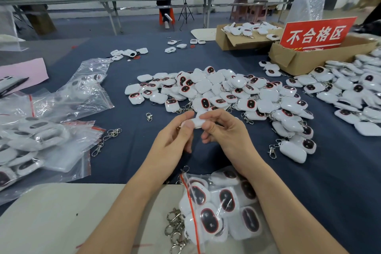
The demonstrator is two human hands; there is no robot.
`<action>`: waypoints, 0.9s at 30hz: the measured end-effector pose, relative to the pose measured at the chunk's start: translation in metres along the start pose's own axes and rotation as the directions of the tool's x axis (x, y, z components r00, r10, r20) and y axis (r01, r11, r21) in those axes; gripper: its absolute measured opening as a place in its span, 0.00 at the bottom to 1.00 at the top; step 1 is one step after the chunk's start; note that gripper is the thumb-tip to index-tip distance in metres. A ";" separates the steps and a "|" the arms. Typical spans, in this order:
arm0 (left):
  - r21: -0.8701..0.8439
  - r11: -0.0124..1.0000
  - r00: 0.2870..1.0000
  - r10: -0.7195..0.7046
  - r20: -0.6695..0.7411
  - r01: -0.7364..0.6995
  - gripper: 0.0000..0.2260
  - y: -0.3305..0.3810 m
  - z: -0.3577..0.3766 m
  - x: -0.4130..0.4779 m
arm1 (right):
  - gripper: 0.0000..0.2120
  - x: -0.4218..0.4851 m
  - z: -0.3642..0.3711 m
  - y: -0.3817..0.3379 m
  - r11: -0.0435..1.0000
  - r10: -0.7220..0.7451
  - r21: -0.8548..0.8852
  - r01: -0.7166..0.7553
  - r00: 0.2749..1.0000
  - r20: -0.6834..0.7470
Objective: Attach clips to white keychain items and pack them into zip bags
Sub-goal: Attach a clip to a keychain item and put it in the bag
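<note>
Both hands meet above the dark blue table cloth (127, 150). My left hand (175, 134) and my right hand (224, 128) pinch one white keychain item (198, 122) between their fingertips; most of it is hidden by the fingers. A large pile of white keychain items (226, 90) with dark oval windows lies just beyond the hands. Loose metal clips (112, 133) lie to the left, one single clip (148, 117) near the pile, and a bunch of clips (175, 231) near my left forearm. A filled zip bag (218, 202) lies under my right forearm.
Filled and empty zip bags (41, 136) cover the left side. More white items (354, 93) are heaped at the right beside a cardboard box (296, 60) with a red sign (317, 34). A second box (231, 39) stands behind. A person sits at a far bench.
</note>
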State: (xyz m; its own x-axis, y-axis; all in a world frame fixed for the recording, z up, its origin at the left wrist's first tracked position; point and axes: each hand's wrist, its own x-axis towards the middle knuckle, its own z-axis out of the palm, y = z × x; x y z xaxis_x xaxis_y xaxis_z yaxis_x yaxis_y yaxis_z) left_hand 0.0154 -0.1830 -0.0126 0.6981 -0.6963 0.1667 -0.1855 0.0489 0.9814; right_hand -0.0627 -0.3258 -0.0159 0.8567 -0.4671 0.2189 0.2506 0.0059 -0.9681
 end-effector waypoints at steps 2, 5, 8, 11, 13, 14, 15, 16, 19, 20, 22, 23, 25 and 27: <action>0.034 0.998 0.999 0.042 0.017 -0.043 0.18 0.002 0.000 0.000 | 0.07 0.000 -0.001 0.000 1.000 0.007 0.009 -0.007 1.000 -0.021; 0.011 0.998 0.998 0.058 0.005 -0.058 0.18 0.002 0.000 0.001 | 0.09 0.000 -0.001 -0.001 1.000 0.009 0.001 -0.009 1.000 -0.022; -0.031 0.999 0.999 0.037 -0.001 -0.037 0.18 0.000 0.000 0.001 | 0.12 0.000 -0.001 -0.001 1.000 -0.007 0.008 0.007 1.000 -0.007; -0.219 0.975 0.999 -0.033 0.001 0.033 0.15 0.000 -0.003 0.002 | 0.08 -0.002 0.000 -0.002 1.000 -0.023 0.001 0.023 0.997 0.072; -0.399 0.911 0.995 -0.100 0.028 0.103 0.14 0.002 -0.005 0.004 | 0.09 -0.003 0.001 -0.002 1.000 -0.025 -0.013 0.026 0.993 0.119; -0.461 0.877 0.990 -0.129 0.052 0.138 0.14 0.003 -0.006 0.004 | 0.10 -0.002 0.001 -0.002 0.999 -0.027 -0.015 0.029 0.992 0.123; -0.506 0.845 0.985 -0.154 0.080 0.173 0.13 0.005 -0.007 0.005 | 0.11 -0.002 0.001 -0.001 0.999 -0.029 -0.016 0.031 0.992 0.121; -0.540 0.816 0.978 -0.177 0.107 0.207 0.13 0.006 -0.007 0.005 | 0.10 -0.002 0.000 -0.002 0.999 -0.029 -0.017 0.031 0.993 0.118; -0.577 0.761 0.954 -0.253 0.160 0.298 0.12 0.007 -0.007 0.005 | 0.09 -0.003 0.001 -0.002 0.998 -0.032 -0.055 0.040 0.990 0.140; -0.572 0.755 0.947 -0.272 0.173 0.322 0.13 0.007 -0.007 0.005 | 0.09 -0.003 0.002 -0.003 0.997 -0.031 -0.069 0.041 0.989 0.143; -0.556 0.754 0.937 -0.280 0.210 0.350 0.15 0.007 -0.007 0.004 | 0.09 -0.003 0.002 -0.004 0.998 -0.017 -0.059 0.024 0.993 0.118; -0.545 0.760 0.935 -0.277 0.223 0.355 0.17 0.007 -0.006 0.004 | 0.09 -0.003 0.002 -0.004 0.999 -0.014 -0.041 0.018 0.995 0.095; -0.528 0.778 0.939 -0.254 0.233 0.342 0.19 0.007 -0.004 0.003 | 0.08 -0.002 0.001 -0.005 1.000 -0.017 0.010 0.017 0.998 0.055; -0.521 0.791 0.944 -0.229 0.236 0.322 0.16 0.007 -0.004 0.002 | 0.07 -0.001 0.000 -0.005 0.999 -0.009 0.046 0.008 1.000 0.019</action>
State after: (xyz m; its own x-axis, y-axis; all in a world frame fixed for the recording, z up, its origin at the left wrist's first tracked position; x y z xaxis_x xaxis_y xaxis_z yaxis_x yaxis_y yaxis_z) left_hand 0.0181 -0.1814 -0.0047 0.5386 -0.8377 -0.0899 0.4381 0.1874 0.8792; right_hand -0.0652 -0.3253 -0.0115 0.8627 -0.4504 0.2301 0.2781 0.0425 -0.9596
